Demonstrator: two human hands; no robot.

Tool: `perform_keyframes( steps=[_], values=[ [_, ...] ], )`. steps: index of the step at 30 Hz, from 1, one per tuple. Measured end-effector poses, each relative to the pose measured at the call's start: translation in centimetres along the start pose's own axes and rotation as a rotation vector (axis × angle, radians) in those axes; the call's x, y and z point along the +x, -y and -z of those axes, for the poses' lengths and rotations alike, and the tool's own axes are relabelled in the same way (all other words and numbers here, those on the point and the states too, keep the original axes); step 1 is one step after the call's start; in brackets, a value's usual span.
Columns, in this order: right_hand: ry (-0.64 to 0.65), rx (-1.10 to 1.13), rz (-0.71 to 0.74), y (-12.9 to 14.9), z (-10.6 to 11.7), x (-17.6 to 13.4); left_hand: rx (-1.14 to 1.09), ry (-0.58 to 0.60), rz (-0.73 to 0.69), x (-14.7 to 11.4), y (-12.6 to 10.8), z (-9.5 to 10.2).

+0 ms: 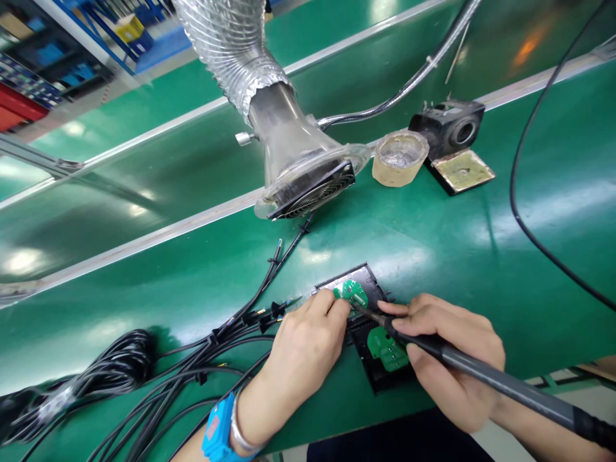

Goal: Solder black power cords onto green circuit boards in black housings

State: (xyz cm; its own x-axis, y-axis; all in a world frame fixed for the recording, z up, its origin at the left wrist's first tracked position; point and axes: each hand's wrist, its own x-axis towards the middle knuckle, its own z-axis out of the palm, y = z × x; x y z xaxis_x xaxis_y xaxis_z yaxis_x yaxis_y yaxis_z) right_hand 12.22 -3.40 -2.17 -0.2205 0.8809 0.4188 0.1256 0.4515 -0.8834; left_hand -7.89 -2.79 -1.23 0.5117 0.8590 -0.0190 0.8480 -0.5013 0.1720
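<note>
My right hand (455,353) grips a black soldering iron (462,359), its tip pointing left at a green circuit board (355,292). That board lies in a black plastic tray (368,276). Closed fingers of my left hand (310,340) press together at the board's left edge; what they pinch is hidden behind them. A second green circuit board (385,350) sits nearer me in another black tray (378,382), partly covered by my right hand. Black cables (212,346) with stripped wire ends lie to the left of my left hand.
A fume extractor hood (308,173) on a silver flexible duct (231,51) hangs above the bench. Behind stand a round tub (399,163) and a soldering iron stand (447,131) with a sponge tray (464,170). A coiled cable bundle (115,362) lies left; a black cord (517,192) loops right.
</note>
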Motion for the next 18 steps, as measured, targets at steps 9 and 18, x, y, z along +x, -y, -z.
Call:
perform_keyframes(
  steps=[9, 18],
  values=[
    [-0.002, -0.002, -0.014, 0.12, -0.01, 0.01, -0.066, 0.01, -0.014, 0.08, 0.38, -0.19],
    [0.03, -0.087, 0.037, 0.44, -0.46, -0.18, -0.103, 0.003, -0.015, 0.1, 0.65, -0.16]
  ],
)
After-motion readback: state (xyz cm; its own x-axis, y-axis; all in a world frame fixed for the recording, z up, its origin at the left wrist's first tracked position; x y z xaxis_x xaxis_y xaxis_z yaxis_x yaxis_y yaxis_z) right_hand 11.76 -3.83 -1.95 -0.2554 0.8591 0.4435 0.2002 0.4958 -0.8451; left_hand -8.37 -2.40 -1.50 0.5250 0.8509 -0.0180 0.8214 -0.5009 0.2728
